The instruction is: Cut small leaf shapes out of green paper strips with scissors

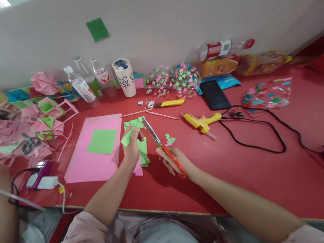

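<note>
My left hand [132, 143] pinches a small piece of green paper [127, 139] above the red table. In my right hand [173, 161] are scissors [156, 138] with orange handles, their blades pointing up and left, looking closed and apart from the paper. Green scraps [133, 123] lie just beyond my left hand, and a green strip [143, 152] over pink paper lies beside it. A little pile of green and pink cut stars [169, 139] sits right of the blades. To the left, a green square sheet [101, 142] rests on pink sheets [77, 164].
A yellow glue gun [203, 121] with a black cord lies to the right, near a phone [215, 95]. Behind are a yellow cutter [172, 103], a white tumbler [124, 78] and several bottles. Folded paper shapes [45, 83] crowd the left, by another person's arm [1, 211].
</note>
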A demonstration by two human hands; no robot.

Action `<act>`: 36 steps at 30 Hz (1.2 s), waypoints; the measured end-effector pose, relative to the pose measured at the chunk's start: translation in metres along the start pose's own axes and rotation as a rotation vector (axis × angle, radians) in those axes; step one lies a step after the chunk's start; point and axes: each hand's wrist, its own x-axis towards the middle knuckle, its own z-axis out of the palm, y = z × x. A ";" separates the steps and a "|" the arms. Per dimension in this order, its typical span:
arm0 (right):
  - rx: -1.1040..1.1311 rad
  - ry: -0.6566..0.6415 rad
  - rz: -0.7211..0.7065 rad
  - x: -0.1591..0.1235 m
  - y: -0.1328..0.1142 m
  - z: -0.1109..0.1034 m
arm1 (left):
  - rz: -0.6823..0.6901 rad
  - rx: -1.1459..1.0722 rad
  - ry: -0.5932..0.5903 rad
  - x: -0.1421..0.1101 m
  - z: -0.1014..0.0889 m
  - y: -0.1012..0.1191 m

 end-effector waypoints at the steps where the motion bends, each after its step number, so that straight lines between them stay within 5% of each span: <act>1: -0.009 0.019 -0.008 0.001 0.000 -0.002 | 0.004 -0.042 0.012 0.002 -0.002 0.000; 8: -0.199 0.080 -0.117 0.007 0.004 -0.010 | -0.078 -0.052 0.008 0.014 -0.012 -0.003; 12: -0.250 0.190 -0.228 0.013 0.005 -0.013 | -0.146 0.012 -0.106 0.013 -0.012 0.002; 16: -0.124 0.209 -0.191 0.010 0.000 -0.015 | -0.317 0.223 -0.324 0.004 -0.012 0.009; 22: 0.035 0.076 -0.172 0.006 -0.005 -0.018 | -0.343 0.366 -0.757 -0.005 -0.011 0.006; 26: 0.050 0.030 -0.160 0.008 -0.002 -0.017 | -0.352 0.322 -0.725 -0.004 -0.010 0.003; 36: 0.187 0.173 -0.258 0.006 -0.003 -0.016 | -0.325 0.220 -0.764 -0.004 -0.008 0.004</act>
